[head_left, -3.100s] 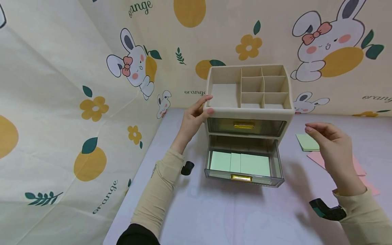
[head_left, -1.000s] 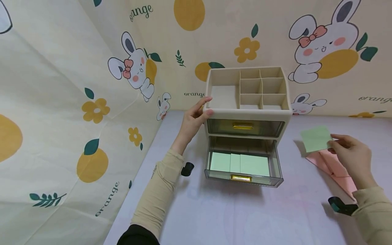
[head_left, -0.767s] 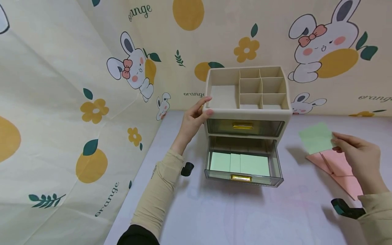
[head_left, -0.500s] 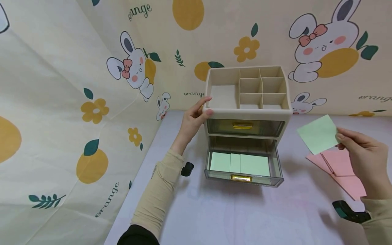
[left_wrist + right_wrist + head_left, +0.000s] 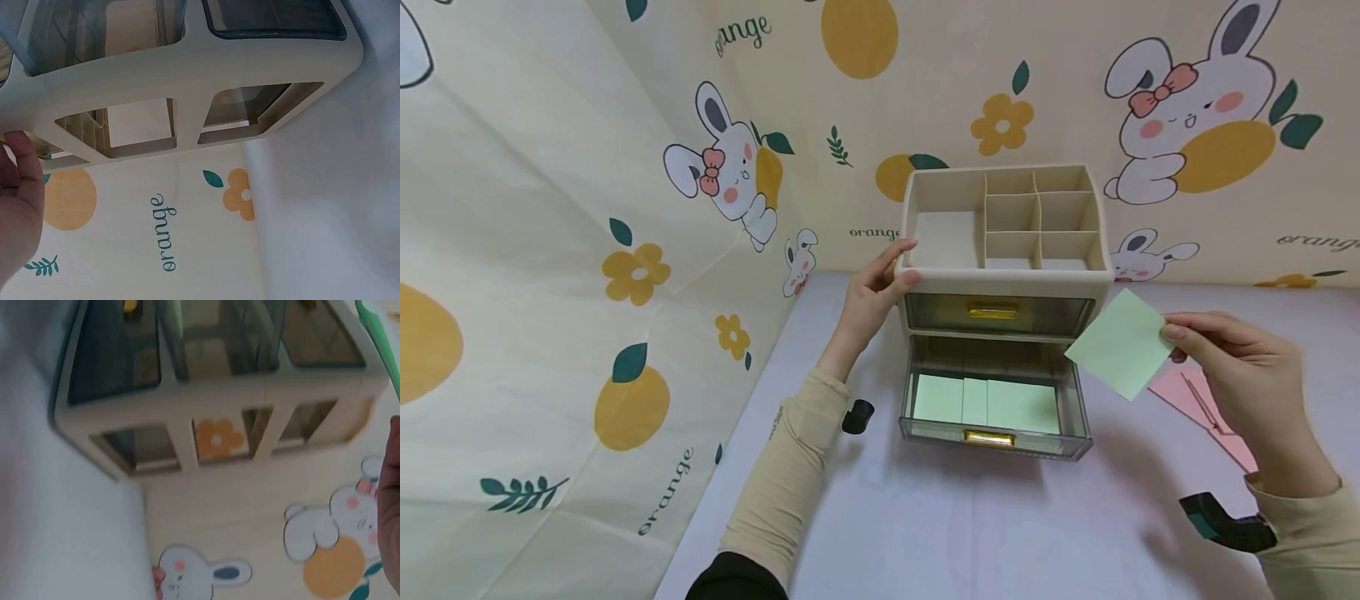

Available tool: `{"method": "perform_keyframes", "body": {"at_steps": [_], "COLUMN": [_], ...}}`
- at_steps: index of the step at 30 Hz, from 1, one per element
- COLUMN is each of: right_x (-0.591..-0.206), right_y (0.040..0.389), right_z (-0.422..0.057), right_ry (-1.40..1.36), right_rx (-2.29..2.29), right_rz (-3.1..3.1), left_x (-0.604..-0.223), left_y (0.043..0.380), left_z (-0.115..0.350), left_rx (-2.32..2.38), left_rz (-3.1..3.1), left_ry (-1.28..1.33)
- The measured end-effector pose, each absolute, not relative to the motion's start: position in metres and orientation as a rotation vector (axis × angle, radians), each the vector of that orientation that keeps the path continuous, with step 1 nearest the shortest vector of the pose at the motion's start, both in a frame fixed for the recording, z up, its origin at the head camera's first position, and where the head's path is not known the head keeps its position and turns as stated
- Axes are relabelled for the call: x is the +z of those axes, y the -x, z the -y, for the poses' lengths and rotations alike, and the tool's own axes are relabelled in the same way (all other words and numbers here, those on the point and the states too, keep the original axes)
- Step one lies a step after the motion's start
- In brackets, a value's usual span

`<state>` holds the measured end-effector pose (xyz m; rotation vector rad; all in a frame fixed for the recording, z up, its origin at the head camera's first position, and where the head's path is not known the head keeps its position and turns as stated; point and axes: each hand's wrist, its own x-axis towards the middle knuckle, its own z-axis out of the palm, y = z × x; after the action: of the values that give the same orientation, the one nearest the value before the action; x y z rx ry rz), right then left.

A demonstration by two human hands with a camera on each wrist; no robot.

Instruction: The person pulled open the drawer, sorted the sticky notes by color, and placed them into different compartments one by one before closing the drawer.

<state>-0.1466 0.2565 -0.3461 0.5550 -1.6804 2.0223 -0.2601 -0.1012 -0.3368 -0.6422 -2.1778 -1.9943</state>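
While the left hand (image 5: 876, 292) grips the cream drawer organizer (image 5: 1000, 282) near mid-frame, the right hand (image 5: 1251, 375) (well apart from the left) pinches the square green notepaper (image 5: 1122, 343) right of centre.

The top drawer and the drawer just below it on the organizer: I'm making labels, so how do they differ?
The top drawer is closed; the lower drawer is pulled out. The lower drawer shows pale green papers inside; the top drawer's dark front shows no contents clearly. Both have see-through tinted fronts and gold handles.
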Motion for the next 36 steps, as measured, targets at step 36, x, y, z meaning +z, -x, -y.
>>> {"method": "perform_keyframes", "body": {"at_steps": [36], "right_x": [-0.368], "right_y": [0.162], "right_z": [-0.194], "right_ry": [-0.869], "right_rx": [0.812], "right_rz": [2.174], "left_x": [-0.340], "left_y": [0.264], "left_z": [0.100], "left_rx": [-2.035], "left_rz": [2.085], "left_ry": [0.715]}}
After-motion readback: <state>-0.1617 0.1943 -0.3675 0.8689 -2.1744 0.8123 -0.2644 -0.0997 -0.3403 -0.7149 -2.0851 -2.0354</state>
